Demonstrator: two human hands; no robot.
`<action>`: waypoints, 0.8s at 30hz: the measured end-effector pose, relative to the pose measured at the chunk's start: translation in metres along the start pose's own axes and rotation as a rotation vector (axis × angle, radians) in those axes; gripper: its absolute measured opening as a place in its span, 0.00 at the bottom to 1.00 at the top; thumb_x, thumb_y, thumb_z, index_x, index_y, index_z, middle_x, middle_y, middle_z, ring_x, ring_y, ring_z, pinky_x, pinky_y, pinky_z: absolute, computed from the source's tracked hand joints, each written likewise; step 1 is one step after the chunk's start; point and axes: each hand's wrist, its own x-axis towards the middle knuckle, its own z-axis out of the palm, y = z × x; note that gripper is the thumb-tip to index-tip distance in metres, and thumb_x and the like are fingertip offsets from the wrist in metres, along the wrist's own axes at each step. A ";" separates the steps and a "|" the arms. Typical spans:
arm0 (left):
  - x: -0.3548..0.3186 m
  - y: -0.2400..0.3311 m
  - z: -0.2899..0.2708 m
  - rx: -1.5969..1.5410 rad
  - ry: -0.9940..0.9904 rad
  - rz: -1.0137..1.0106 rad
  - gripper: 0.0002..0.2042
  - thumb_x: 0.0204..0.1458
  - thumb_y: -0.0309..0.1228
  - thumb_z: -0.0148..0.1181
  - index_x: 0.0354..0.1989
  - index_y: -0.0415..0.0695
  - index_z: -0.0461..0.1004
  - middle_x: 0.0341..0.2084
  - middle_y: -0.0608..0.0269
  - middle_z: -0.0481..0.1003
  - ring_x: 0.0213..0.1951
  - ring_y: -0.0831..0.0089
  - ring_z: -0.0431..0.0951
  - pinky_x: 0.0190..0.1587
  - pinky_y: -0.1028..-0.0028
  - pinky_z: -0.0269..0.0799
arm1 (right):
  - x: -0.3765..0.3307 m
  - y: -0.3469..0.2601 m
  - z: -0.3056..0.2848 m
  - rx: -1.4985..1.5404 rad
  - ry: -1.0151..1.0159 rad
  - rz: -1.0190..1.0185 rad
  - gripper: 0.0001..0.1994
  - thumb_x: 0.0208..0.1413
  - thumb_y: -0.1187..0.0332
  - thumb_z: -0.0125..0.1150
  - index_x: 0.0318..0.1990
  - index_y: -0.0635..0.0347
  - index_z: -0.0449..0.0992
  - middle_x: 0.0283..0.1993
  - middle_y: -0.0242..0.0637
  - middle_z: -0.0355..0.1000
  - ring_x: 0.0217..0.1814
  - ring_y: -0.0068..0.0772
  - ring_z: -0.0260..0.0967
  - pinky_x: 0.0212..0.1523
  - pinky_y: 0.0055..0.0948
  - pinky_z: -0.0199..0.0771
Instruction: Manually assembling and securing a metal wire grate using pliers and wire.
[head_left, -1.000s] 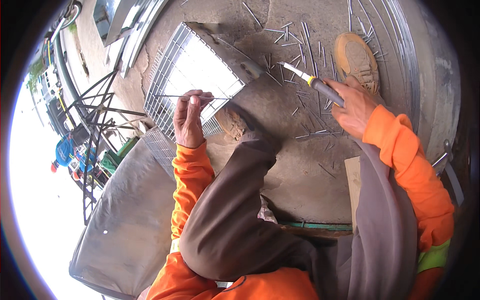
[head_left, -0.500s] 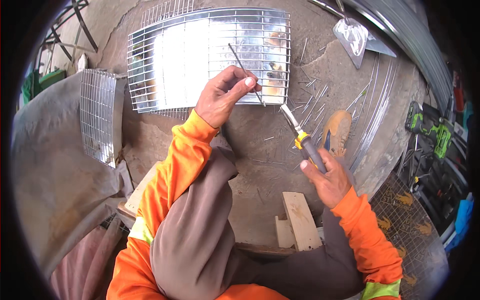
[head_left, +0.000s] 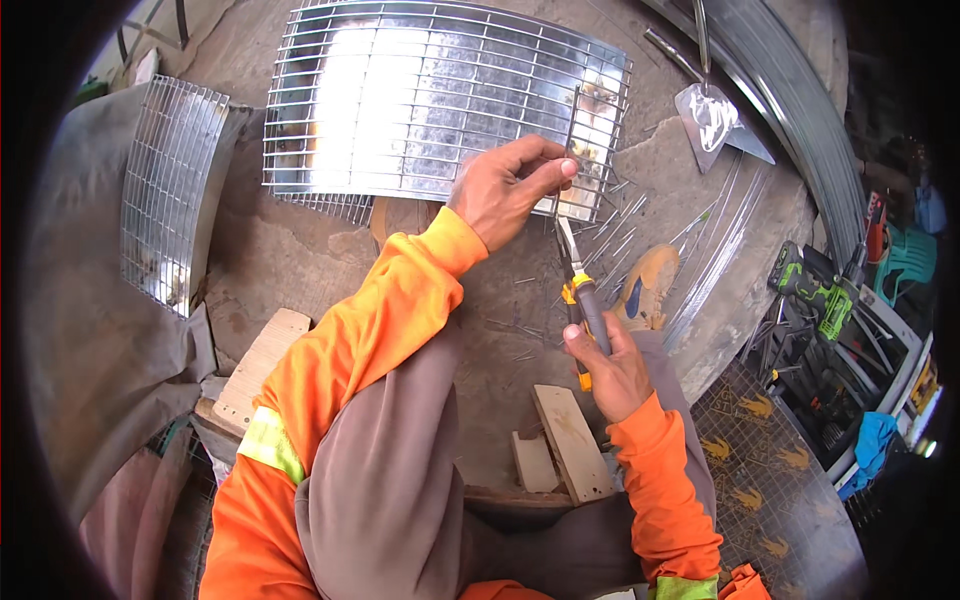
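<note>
Between its thumb and fingers, my left hand (head_left: pixel 508 192) pinches a thin dark metal rod (head_left: pixel 574 122), held nearly upright. My right hand (head_left: pixel 612 368) is wrapped round the grey and yellow handles of a pair of pliers (head_left: pixel 586 305). The pliers' jaws point away from me and meet or nearly meet the rod's lower end; I cannot tell whether they grip it. Behind my left hand lies a curved wire mesh panel (head_left: pixel 440 100) over shiny sheet metal. The rod crosses in front of the panel's right part.
A smaller mesh piece (head_left: pixel 172 180) leans at the left on grey cloth. Cut rods (head_left: pixel 622 228) litter the ground near a tan shoe (head_left: pixel 650 285). Long metal strips (head_left: pixel 790 110) curve at the far right, near a green and black drill (head_left: pixel 815 290). Wooden boards (head_left: pixel 572 445) lie between my legs.
My left hand has moved right and turned the rod more upright. The pliers' jaws have come up to its lower end. The whole view has shifted somewhat.
</note>
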 end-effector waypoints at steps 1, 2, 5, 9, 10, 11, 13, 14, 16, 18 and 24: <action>0.000 0.000 0.000 -0.005 0.001 0.001 0.15 0.60 0.39 0.60 0.43 0.37 0.77 0.31 0.63 0.78 0.37 0.77 0.77 0.46 0.75 0.73 | -0.001 -0.002 0.001 -0.035 0.004 0.010 0.17 0.59 0.52 0.61 0.37 0.58 0.70 0.26 0.24 0.59 0.29 0.17 0.54 0.32 0.23 0.58; 0.000 0.000 0.000 0.006 0.008 -0.002 0.15 0.60 0.39 0.60 0.43 0.37 0.77 0.31 0.63 0.78 0.36 0.77 0.77 0.45 0.75 0.73 | -0.001 -0.003 0.001 -0.040 0.005 0.010 0.17 0.59 0.52 0.61 0.37 0.58 0.70 0.26 0.24 0.59 0.29 0.17 0.54 0.32 0.23 0.58; 0.000 0.002 -0.001 0.014 0.017 -0.006 0.16 0.60 0.39 0.61 0.43 0.37 0.77 0.30 0.63 0.79 0.36 0.77 0.77 0.45 0.75 0.74 | -0.003 -0.003 0.005 -0.031 0.002 0.025 0.17 0.59 0.52 0.61 0.37 0.58 0.70 0.26 0.24 0.59 0.29 0.18 0.55 0.32 0.23 0.58; 0.001 -0.001 -0.002 0.038 0.016 -0.013 0.17 0.59 0.40 0.61 0.44 0.37 0.77 0.31 0.61 0.79 0.36 0.76 0.78 0.44 0.75 0.74 | -0.005 0.000 0.010 -0.047 0.026 0.005 0.17 0.59 0.52 0.61 0.38 0.58 0.71 0.26 0.24 0.59 0.30 0.18 0.55 0.32 0.23 0.58; 0.001 -0.001 -0.002 0.036 0.018 -0.012 0.17 0.59 0.40 0.61 0.44 0.37 0.77 0.31 0.61 0.79 0.36 0.76 0.78 0.44 0.75 0.74 | -0.005 0.001 0.011 -0.060 0.033 -0.008 0.17 0.59 0.53 0.61 0.38 0.58 0.70 0.26 0.24 0.60 0.30 0.17 0.55 0.32 0.23 0.58; 0.001 -0.001 -0.002 0.040 0.013 -0.009 0.17 0.59 0.41 0.61 0.44 0.37 0.77 0.32 0.61 0.80 0.37 0.76 0.79 0.44 0.75 0.74 | -0.005 0.001 0.011 -0.063 0.033 -0.009 0.17 0.59 0.53 0.61 0.38 0.58 0.70 0.26 0.24 0.60 0.30 0.17 0.55 0.32 0.23 0.58; 0.000 0.000 -0.001 0.040 0.006 -0.005 0.17 0.59 0.41 0.61 0.44 0.37 0.77 0.32 0.61 0.80 0.37 0.76 0.79 0.45 0.75 0.75 | -0.006 0.001 0.010 -0.023 0.061 -0.019 0.17 0.59 0.53 0.62 0.38 0.59 0.70 0.26 0.25 0.61 0.30 0.17 0.57 0.32 0.23 0.60; 0.000 0.001 -0.001 0.024 0.003 -0.004 0.17 0.59 0.41 0.61 0.44 0.37 0.77 0.32 0.61 0.80 0.37 0.76 0.79 0.45 0.75 0.75 | -0.007 -0.001 0.009 -0.026 0.063 -0.018 0.17 0.59 0.53 0.62 0.38 0.59 0.70 0.26 0.25 0.61 0.30 0.17 0.57 0.32 0.23 0.60; -0.001 0.001 -0.001 0.007 0.000 -0.002 0.18 0.59 0.42 0.61 0.44 0.37 0.77 0.32 0.61 0.80 0.37 0.76 0.79 0.45 0.75 0.75 | -0.006 -0.006 0.006 -0.024 0.034 0.003 0.18 0.59 0.52 0.62 0.39 0.60 0.70 0.26 0.25 0.63 0.30 0.18 0.59 0.33 0.24 0.61; 0.000 -0.001 -0.002 0.023 -0.003 0.004 0.17 0.59 0.41 0.61 0.45 0.38 0.78 0.32 0.60 0.80 0.37 0.76 0.79 0.44 0.75 0.75 | -0.007 -0.012 0.005 -0.043 0.025 0.007 0.18 0.59 0.52 0.62 0.39 0.60 0.71 0.26 0.25 0.64 0.30 0.19 0.59 0.33 0.24 0.62; 0.001 -0.001 -0.002 0.030 -0.014 0.013 0.16 0.59 0.41 0.61 0.45 0.38 0.78 0.32 0.61 0.80 0.37 0.76 0.79 0.44 0.76 0.75 | -0.002 -0.004 -0.002 -0.129 0.007 0.005 0.17 0.60 0.54 0.62 0.43 0.59 0.70 0.31 0.27 0.66 0.33 0.19 0.63 0.33 0.24 0.67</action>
